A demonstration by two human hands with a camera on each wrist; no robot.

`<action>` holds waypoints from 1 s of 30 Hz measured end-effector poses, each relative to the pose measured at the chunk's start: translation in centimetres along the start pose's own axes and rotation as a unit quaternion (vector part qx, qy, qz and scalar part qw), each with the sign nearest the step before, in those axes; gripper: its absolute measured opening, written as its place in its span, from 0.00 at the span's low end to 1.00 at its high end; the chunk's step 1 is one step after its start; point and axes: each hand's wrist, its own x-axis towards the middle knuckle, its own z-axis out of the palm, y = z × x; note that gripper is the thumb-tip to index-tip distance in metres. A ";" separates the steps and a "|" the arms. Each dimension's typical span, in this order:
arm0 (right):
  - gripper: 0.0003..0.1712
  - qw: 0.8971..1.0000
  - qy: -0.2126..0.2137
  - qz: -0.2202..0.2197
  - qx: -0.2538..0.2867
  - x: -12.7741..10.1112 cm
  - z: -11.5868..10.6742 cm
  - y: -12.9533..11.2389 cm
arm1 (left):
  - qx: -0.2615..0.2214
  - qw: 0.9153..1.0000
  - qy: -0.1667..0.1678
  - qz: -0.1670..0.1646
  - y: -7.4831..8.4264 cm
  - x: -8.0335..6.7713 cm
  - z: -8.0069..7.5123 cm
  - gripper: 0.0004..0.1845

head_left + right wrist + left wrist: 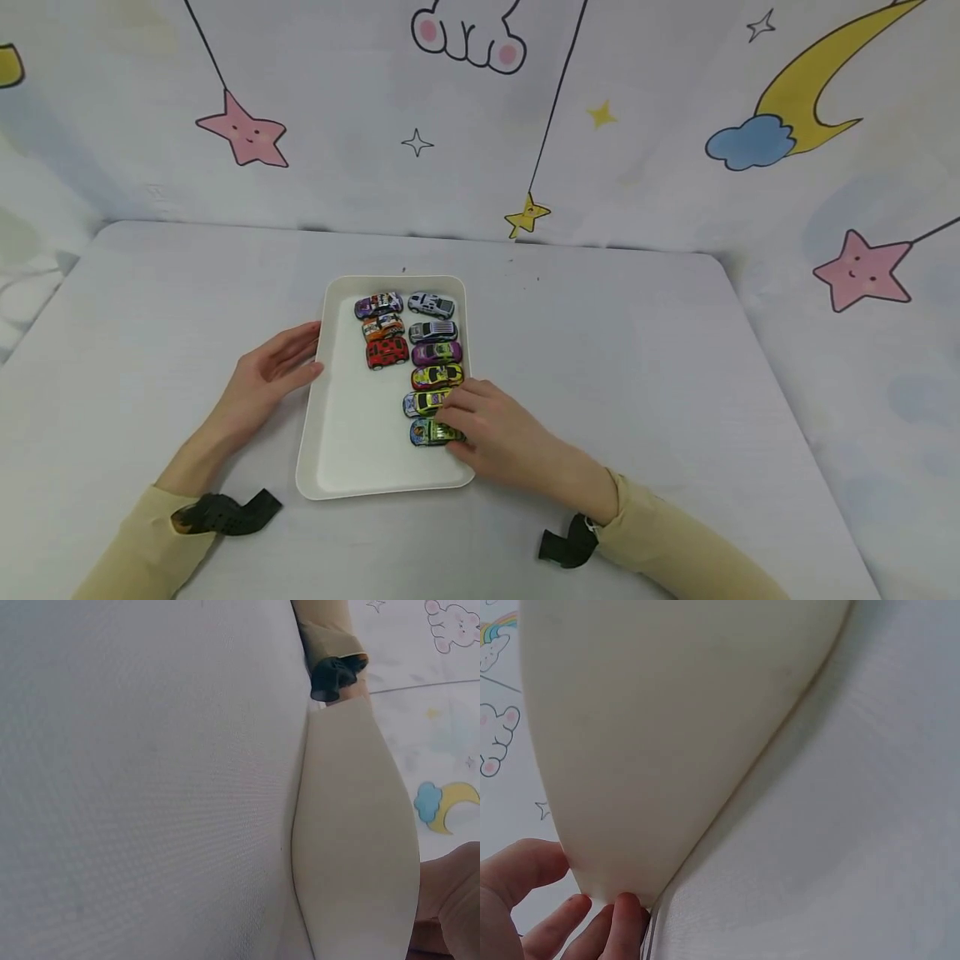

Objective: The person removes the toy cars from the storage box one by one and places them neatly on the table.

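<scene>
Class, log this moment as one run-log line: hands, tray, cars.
left hand: rests against tray's left rim | right hand: fingers on nearest toy car | white tray: on table, toy cars in two columns

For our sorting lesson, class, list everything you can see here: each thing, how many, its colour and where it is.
Tray: one, white, middle of the table.
Toy cars: nine, mixed colours, in two columns in the tray; three in the left one, six in the right one.
Table: one, covered in pale grey cloth.
Backdrop: one, white with stars, moon and cloud, behind the table.
Left hand: fingers rest straight against the tray's left rim.
Right hand: over the two nearest cars of the right column.
</scene>
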 end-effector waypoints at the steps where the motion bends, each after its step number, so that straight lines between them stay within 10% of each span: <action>1: 0.17 1.000 -0.003 0.003 -0.001 0.0 0.0 0.0 | -0.001 1.000 0.000 0.000 0.0 0.0 0.0 0.31; 30: 0.18 0.988 0.142 -0.051 0.038 -0.3 -0.9 1.6 | 0.001 1.000 -0.003 0.019 0.2 0.0 0.1 0.31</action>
